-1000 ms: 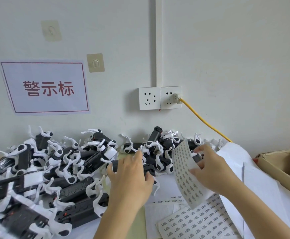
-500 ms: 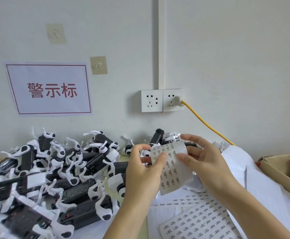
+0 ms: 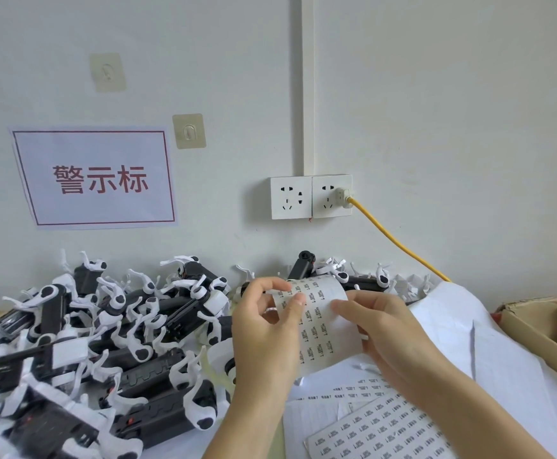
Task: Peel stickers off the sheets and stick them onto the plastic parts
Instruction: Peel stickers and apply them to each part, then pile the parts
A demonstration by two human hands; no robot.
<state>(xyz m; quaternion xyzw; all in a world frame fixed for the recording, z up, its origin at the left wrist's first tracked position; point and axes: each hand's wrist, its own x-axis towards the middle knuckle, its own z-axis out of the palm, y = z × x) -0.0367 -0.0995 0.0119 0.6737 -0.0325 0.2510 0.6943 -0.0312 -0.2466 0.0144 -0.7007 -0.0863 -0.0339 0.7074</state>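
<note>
From where I sit, the main worry is the sticker sheet itself: it is held in the air, curled over at the top, and if the picking finger catches two of the small printed labels at once, or lifts the backing instead of a label, one could tear or fold onto itself. I judge a second risk in the sheet slipping, since only one side of it is firmly held. My left hand is raised in front of the pile, back toward the camera, its thumb and forefinger closed on the sheet's upper left edge as though working at a label; whether a label has lifted I cannot tell. My right hand holds the sheet's right edge, thumb on the printed face and fingers curled behind. The plastic parts, black bodies with white clips, lie heaped on the table to the left, just beside the left hand and apart from the sheet. More label sheets lie flat below both wrists.
</note>
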